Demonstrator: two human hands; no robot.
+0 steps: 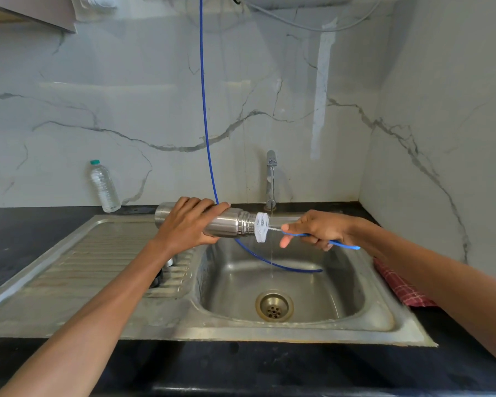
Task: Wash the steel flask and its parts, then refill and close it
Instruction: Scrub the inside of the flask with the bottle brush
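Over the sink basin [352, 296], left hand [186, 227] grips the steel flask [226, 223] horizontally; right hand [318, 229] clasps the bottle brush [261, 227] at its mouth, so drips likely fall into the basin.

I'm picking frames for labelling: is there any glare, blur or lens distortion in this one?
Head view: wide-angle bending curves the sink edge and the walls; soft glare on the steel flask and the basin; the right hand and bottle brush look slightly motion-blurred; the left hand is sharp.

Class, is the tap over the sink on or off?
On: a thin stream of water falls from the tap into the sink.
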